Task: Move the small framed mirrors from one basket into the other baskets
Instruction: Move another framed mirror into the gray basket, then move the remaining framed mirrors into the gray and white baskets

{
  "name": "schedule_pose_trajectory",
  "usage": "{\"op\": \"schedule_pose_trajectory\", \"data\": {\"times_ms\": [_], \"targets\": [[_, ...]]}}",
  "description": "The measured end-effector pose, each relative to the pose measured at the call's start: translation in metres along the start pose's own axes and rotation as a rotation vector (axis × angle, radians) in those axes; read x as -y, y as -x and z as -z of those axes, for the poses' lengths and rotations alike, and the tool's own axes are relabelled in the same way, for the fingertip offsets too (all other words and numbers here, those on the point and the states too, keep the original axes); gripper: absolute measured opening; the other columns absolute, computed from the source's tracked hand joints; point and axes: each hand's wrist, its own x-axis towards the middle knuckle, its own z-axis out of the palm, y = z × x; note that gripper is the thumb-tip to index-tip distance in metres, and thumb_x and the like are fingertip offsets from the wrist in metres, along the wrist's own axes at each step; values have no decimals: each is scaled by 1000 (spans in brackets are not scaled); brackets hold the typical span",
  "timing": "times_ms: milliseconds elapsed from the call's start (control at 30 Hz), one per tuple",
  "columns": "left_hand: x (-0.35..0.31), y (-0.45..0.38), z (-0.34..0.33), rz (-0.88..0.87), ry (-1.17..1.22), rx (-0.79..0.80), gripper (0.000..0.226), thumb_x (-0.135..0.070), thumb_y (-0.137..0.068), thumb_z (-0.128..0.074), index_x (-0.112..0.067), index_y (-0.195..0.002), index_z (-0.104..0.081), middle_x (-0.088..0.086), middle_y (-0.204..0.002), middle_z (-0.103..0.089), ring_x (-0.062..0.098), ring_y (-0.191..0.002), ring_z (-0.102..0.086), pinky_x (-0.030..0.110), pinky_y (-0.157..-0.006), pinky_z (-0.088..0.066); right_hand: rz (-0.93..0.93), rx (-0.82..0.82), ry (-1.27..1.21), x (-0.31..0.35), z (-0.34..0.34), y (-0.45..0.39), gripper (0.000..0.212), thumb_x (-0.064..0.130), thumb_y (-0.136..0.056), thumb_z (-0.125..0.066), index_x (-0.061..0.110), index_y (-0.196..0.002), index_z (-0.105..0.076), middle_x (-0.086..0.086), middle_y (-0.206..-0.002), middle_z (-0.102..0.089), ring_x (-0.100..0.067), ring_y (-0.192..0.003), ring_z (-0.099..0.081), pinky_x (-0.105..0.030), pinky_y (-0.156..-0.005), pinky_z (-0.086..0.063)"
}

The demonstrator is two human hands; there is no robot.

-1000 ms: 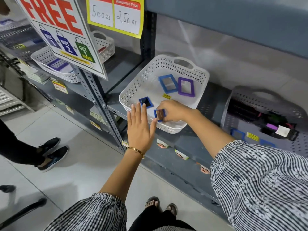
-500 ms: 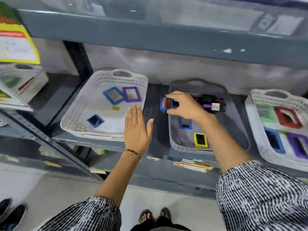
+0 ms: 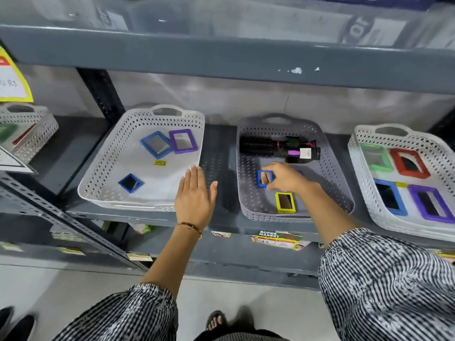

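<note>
My right hand (image 3: 285, 178) pinches a small blue-framed mirror (image 3: 264, 178) low inside the grey basket (image 3: 327, 166), near its left side. A yellow-framed mirror (image 3: 285, 202) lies in front of it in the same basket. The white basket (image 3: 103, 168) to the left holds a small blue mirror (image 3: 130, 183), a larger blue mirror (image 3: 156, 144) and a purple mirror (image 3: 183, 141). My left hand (image 3: 195, 199) hovers flat and empty over the white basket's front right corner, fingers spread.
A round hairbrush (image 3: 278, 148) lies across the back of the grey basket. A white basket (image 3: 357, 153) at the right holds green, red, blue and purple mirrors. Another basket (image 3: 32, 126) sits far left. A shelf board (image 3: 221, 62) overhangs above. Someone's shoes (image 3: 14, 323) are at bottom left.
The view swung right from the white basket to the grey one. My right hand carried the small blue mirror out of the white basket and lowered it into the grey basket.
</note>
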Motion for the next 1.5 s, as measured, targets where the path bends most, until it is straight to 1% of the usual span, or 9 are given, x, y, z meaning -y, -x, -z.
{"op": "schedule_pose_trajectory", "data": {"times_ms": [267, 333, 400, 467, 667, 933, 1233, 1333, 1500], "targets": [[0, 0, 0, 8, -7, 11, 57, -39, -97, -37, 0, -139, -34, 19, -145, -41, 32, -136, -35, 40, -114, -26, -14, 42, -21, 0, -2, -3, 19, -10, -73, -60, 9, -75, -55, -10, -94, -52, -27, -80, -53, -38, -71, -45], [0, -1, 0, 7, -10, 18, 58, -40, -97, -35, -1, -140, -32, 18, -147, -38, 31, -138, -33, 39, -115, -24, -45, 41, -12, -1, -2, -5, 22, -8, -75, -62, 1, -94, -60, -12, -108, -52, -31, -92, -56, -36, -74, -46], [0, -1, 1, 7, -2, 21, 59, -41, -98, -33, -2, -141, -30, 17, -148, -36, 30, -139, -30, 38, -116, -21, -54, 32, 13, 2, 2, -9, 58, -5, -77, -64, -1, -133, -47, -13, -138, -44, -32, -117, -52, -35, -90, -47], [-1, -1, 4, 18, 27, 8, 59, -41, -98, -32, -3, -142, -29, 16, -149, -35, 29, -140, -28, 38, -117, -17, 12, -22, 25, 17, 9, -14, 70, -2, -78, -65, 5, -142, -38, -11, -147, -38, -30, -126, -48, -32, -100, -42], [18, 9, 27, 144, 51, -142, 71, -52, -94, -14, -1, -142, -26, 19, -152, -27, 33, -143, -17, 43, -117, -6, 365, -160, -16, 110, 9, -37, 59, 2, -77, -66, 7, -135, -51, -14, -140, -52, -26, -130, -48, -25, -108, -32], [78, 27, 42, 420, 29, -224, 98, -67, -82, 11, 4, -142, -21, 23, -153, -21, 37, -143, -13, 43, -118, -6, 538, 210, 40, 221, -50, -87, 67, 7, -80, -72, 9, -140, -43, -10, -147, -45, -22, -132, -46, -29, -106, -38], [91, 32, 27, 429, 24, -180, 72, -46, -95, -37, -3, -146, -12, 17, -156, -10, 30, -145, 0, 38, -118, 2, 691, 400, 489, 281, -99, -127, 82, 12, -79, -72, 15, -148, -27, -6, -156, -29, -26, -140, -33, -33, -113, -31], [93, 33, 25, 417, 15, -191, 71, -45, -95, -38, -3, -145, -13, 18, -156, -13, 28, -143, 2, 39, -116, 2, 706, 434, 522, 281, -108, -132, 68, 13, -79, -69, 15, -141, -39, -7, -145, -46, -26, -129, -46, -32, -104, -39], [93, 33, 22, 418, 11, -225, 69, -47, -94, -30, -3, -145, -18, 18, -154, -20, 26, -141, 2, 41, -116, -2, 738, 359, 426, 267, -113, -127, 23, 11, -78, -63, 19, -99, -65, -4, -108, -65, -25, -99, -62, -39, -89, -52]]}}
